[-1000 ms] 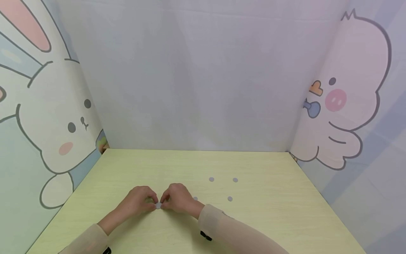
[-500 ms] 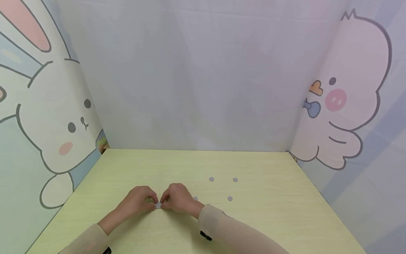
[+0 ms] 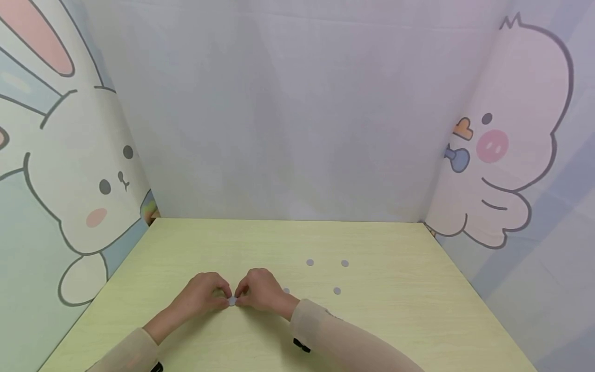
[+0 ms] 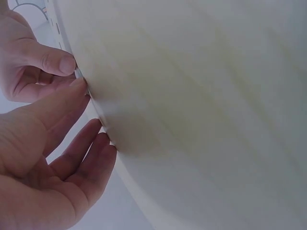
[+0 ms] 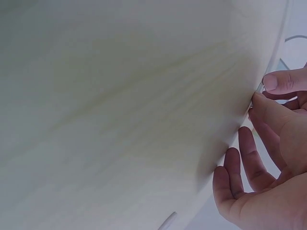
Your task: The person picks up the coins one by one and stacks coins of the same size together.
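A small flat grey disc point(image 3: 232, 301), coin-like, lies on the pale yellow table between both hands. My left hand point(image 3: 202, 295) pinches its left edge with thumb and forefinger. On the opposite edge, my right hand point(image 3: 261, 290) does the same, its fingers bent down to the tabletop. From the left wrist view, only a sliver of the disc point(image 4: 78, 73) shows between the fingertips. Another grey disc point(image 3: 286, 291) is partly covered by the right hand; its kind cannot be told beyond a thin round shape.
More grey discs lie apart to the right: one disc point(image 3: 310, 262) farther back, a second disc point(image 3: 345, 263) beside it, and a third disc point(image 3: 337, 291) nearer. A pale curtain point(image 3: 288, 119) rises behind the table point(image 3: 395, 320), with cartoon-printed cloth on both sides.
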A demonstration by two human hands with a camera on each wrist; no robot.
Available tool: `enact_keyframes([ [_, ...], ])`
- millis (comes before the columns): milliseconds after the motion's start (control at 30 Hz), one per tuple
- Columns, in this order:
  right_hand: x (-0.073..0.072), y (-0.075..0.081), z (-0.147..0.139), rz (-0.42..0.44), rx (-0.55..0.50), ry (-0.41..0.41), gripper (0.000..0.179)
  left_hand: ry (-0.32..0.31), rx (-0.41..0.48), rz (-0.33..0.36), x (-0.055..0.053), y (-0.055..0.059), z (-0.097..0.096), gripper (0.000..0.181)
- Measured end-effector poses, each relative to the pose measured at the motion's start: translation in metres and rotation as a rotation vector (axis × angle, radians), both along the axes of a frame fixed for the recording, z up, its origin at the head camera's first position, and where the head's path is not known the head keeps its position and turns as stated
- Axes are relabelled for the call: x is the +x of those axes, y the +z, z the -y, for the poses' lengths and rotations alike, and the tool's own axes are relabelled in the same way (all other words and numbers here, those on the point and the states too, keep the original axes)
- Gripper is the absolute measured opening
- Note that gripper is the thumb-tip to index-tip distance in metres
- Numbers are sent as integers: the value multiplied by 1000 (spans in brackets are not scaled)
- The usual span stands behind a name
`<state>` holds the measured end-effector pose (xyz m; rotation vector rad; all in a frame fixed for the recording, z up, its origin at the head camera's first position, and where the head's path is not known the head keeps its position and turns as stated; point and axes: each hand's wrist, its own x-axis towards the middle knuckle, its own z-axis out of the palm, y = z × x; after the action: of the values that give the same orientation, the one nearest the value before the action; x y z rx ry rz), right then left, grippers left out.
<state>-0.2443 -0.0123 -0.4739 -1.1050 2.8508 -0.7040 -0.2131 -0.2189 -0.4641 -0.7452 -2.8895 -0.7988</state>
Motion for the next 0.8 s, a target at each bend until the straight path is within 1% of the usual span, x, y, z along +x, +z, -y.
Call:
enact_keyframes([
  [133, 0, 0, 0, -3, 6, -4, 4, 3, 1, 0, 1, 0, 0, 16],
  [400, 4, 5, -1, 18, -4, -11, 4, -2, -3, -9, 0, 0, 0, 16],
  [800, 4, 5, -1, 3, -5, 3, 4, -3, -7, -11, -1, -2, 0, 16],
])
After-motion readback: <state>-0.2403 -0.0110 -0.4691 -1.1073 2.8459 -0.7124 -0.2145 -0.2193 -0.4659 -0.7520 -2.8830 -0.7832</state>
